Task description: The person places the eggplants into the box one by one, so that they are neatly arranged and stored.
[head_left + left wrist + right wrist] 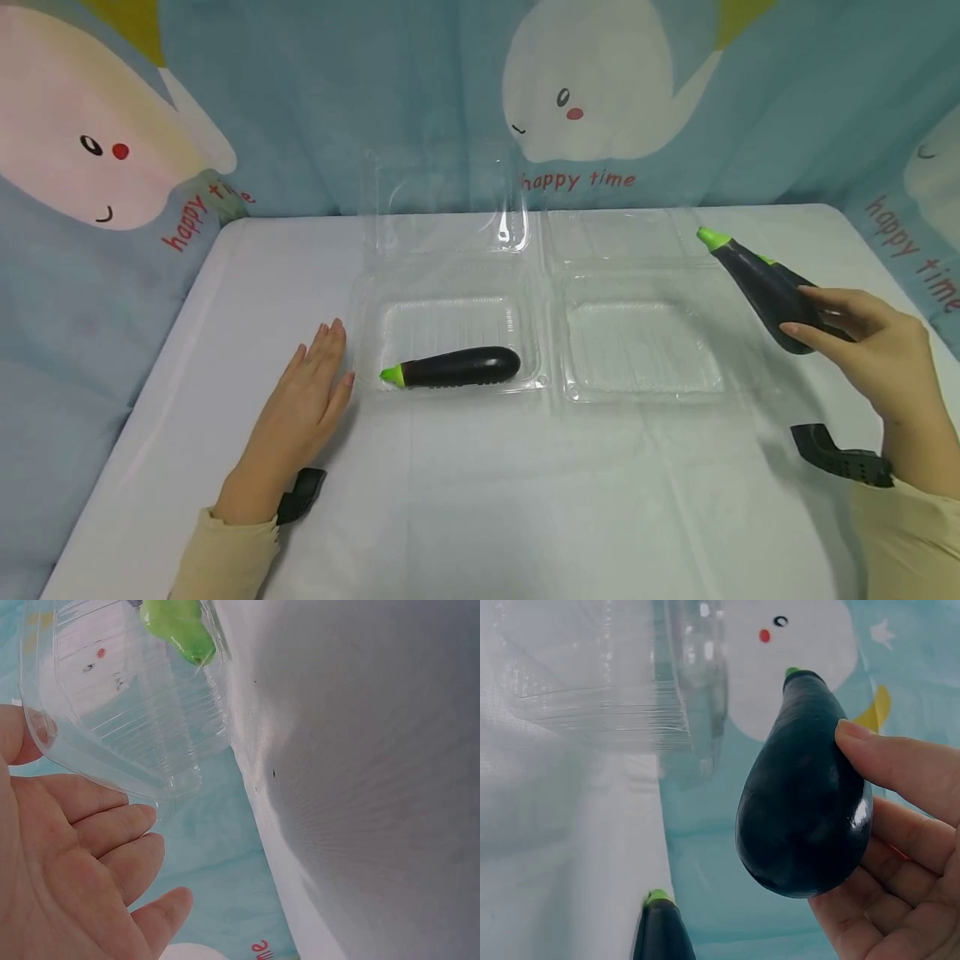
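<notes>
My right hand [873, 346] grips a dark purple eggplant [757, 287] near its thick end, thumb on one side and fingers on the other. Its green tip points to the far left, and the right wrist view shows the eggplant's rounded body [802, 802] up close. A second eggplant [664, 934] is partly hidden behind it in the head view. My left hand [303, 400] lies with fingers extended beside the left clear plastic container [543, 367], fingertips near its rim. In that container another eggplant [461, 367] lies sideways, green tip to the left.
Another clear container [645, 392] stands right of the first, with nothing in its tray. Both lids are raised or folded back, the left lid [450, 237] leaning toward the blue printed curtain [435, 92]. A white cloth [525, 500] covers the table.
</notes>
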Available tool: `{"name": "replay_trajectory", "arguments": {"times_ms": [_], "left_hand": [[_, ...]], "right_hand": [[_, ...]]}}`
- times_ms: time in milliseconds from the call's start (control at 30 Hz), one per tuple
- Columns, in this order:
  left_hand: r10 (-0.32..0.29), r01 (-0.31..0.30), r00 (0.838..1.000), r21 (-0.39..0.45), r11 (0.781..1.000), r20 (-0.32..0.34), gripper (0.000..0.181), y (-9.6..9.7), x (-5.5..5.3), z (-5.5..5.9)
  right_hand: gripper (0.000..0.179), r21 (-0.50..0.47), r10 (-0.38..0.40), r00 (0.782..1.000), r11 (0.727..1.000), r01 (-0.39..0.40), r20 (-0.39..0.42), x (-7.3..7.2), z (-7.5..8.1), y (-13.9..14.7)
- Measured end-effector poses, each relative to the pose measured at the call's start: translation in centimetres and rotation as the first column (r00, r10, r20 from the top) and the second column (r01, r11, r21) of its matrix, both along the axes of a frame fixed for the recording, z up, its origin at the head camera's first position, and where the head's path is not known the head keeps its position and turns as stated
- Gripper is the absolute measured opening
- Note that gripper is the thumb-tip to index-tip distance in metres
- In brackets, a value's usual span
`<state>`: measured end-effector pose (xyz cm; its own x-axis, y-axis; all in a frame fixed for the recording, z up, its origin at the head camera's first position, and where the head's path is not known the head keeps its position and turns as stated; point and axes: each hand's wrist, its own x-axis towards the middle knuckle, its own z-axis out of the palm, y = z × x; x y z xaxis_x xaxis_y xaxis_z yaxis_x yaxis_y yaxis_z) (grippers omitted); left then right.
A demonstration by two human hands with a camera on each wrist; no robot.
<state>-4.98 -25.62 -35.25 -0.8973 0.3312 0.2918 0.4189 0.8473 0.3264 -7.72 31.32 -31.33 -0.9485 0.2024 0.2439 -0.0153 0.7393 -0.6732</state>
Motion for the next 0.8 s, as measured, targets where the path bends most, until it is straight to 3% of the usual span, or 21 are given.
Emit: {"name": "replay_trajectory", "arguments": {"times_ms": [200,433,800], "left_hand": [[-0.004,0.004,1.000,0.004,1.000,-0.018,0.056,0.0,0.1,-0.1],[0.003,-0.003,1.000,-0.012,1.000,0.005,0.057,0.0,0.4,-0.3],[0.004,-0.004,1.000,-0.011,1.000,-0.013,0.056,0.1,0.3,0.2]], "right_hand": [[0.048,-0.012,0.013,1.000,1.000,-0.013,-0.024,0.1,0.2,0.0],[0.049,-0.031,0.032,0.999,0.999,-0.033,-0.009,0.3,0.2,-0.4],[0.048,-0.048,0.047,0.997,0.998,-0.050,-0.053,0.2,0.4,-1.0]]}}
